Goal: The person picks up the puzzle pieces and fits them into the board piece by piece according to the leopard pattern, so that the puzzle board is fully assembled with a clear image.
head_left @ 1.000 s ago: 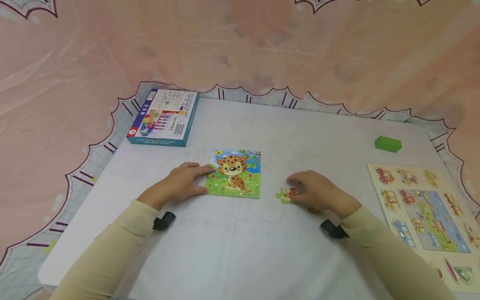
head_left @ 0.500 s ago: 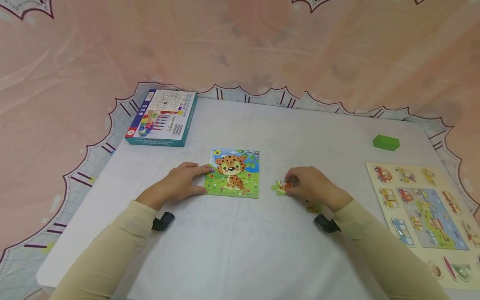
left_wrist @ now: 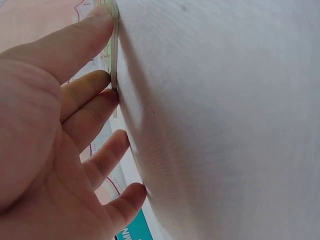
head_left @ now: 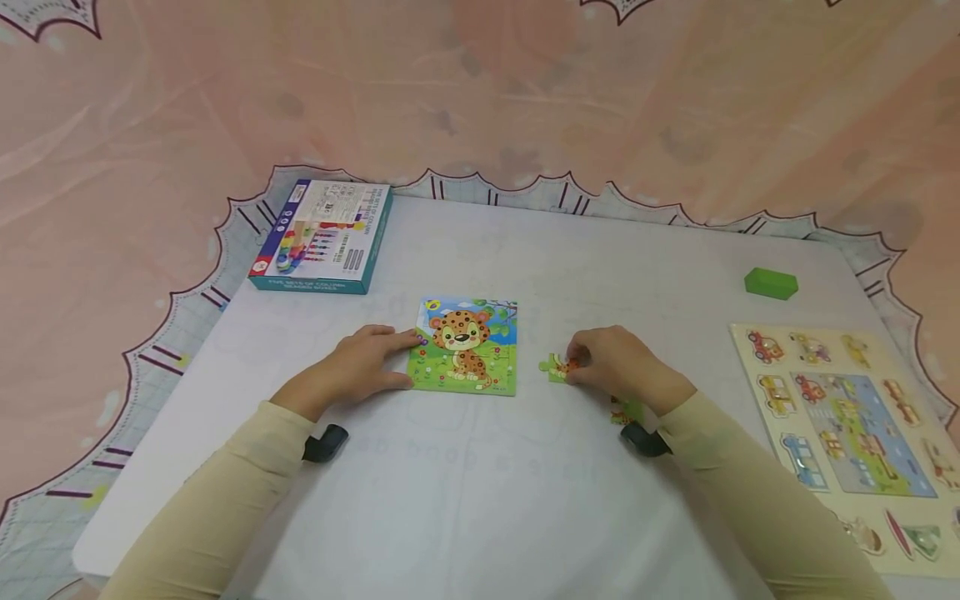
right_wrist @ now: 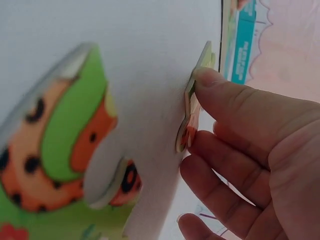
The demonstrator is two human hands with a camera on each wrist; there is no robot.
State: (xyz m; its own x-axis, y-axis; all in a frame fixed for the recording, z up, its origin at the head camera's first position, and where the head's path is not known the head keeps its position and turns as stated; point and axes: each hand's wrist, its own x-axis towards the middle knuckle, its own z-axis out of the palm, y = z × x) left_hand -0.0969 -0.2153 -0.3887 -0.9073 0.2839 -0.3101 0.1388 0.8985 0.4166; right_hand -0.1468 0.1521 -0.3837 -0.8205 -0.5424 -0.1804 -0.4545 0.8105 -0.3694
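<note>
A square leopard picture board point(head_left: 487, 367) lies flat on the table. My left hand point(head_left: 363, 364) rests at its left side, thumb and fingertips touching the edge; in the left wrist view the fingers point(left_wrist: 95, 112) are spread and loosely bent. To the board's right, my right hand point(head_left: 618, 364) pinches a jigsaw piece point(head_left: 557, 367) with green and spotted orange print. In the right wrist view that piece point(right_wrist: 192, 107) stands between thumb and fingertips. Another jigsaw piece point(right_wrist: 55, 165), green with a spotted tail, lies near my right wrist; the hand and wrist camera partly hide it in the head view.
A flat box point(head_left: 322, 237) with a teal side lies at the back left. At the right are a green block point(head_left: 771, 283) and a large wooden vehicle puzzle board point(head_left: 750, 367). A patterned curtain hangs behind the table.
My right hand has moved a little left and away from me with the jigsaw piece, uncovering more of the other piece. My left hand stays on the picture board's edge.
</note>
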